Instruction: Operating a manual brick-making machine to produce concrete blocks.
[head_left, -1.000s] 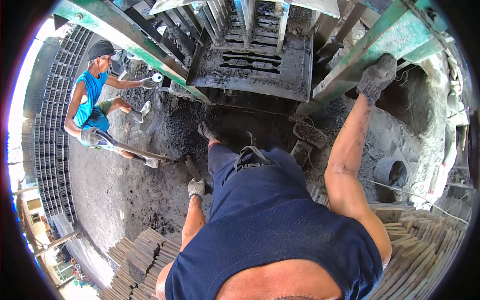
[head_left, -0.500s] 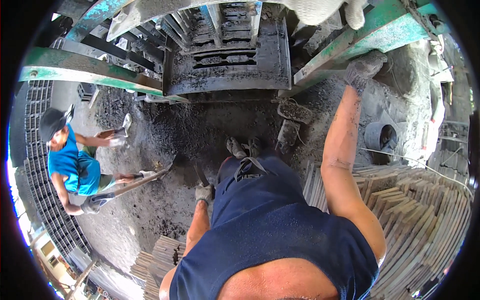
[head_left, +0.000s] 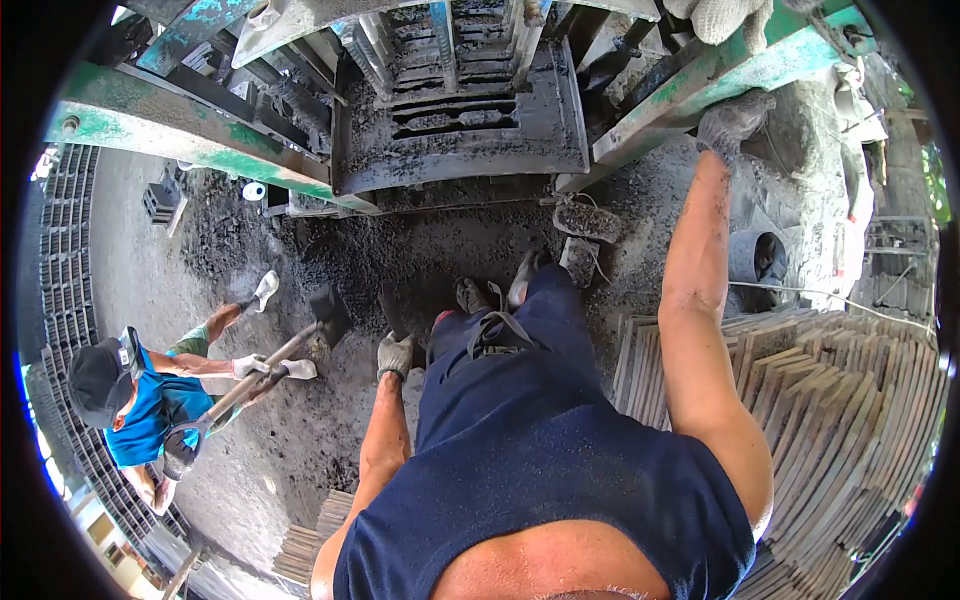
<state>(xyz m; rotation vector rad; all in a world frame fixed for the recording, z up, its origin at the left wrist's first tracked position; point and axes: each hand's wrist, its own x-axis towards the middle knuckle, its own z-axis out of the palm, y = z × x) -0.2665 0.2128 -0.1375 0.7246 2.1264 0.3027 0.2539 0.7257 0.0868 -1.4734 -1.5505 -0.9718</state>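
Note:
In a pale work glove, my left hand (head_left: pixel 394 355) is closed low beside my left thigh. It grips a hand tool with a dark flat blade (head_left: pixel 391 313) pointing away from me; its handle is hidden in the fist. My right arm reaches far forward, and my right hand (head_left: pixel 735 124), in a dirty grey glove, is closed at the underside of the green machine beam (head_left: pixel 722 85). What lies inside those fingers is hidden. Between the beams sits a metal mould table (head_left: pixel 460 165) crusted with dark wet mix, with slotted block shapes in it.
At left a co-worker in blue holds a shovel (head_left: pixel 288 348) over the gritty floor. Another pale-gloved hand (head_left: pixel 722 18) shows at the top edge. Stacked boards (head_left: pixel 810 400) stand at right, near a bucket (head_left: pixel 757 258). Rows of blocks (head_left: pixel 65 235) line the far left.
The co-worker has shifted nearer the lower left, and the shovel has swung. The glove at the top has moved right. My left hand has risen slightly; one of my feet has moved forward.

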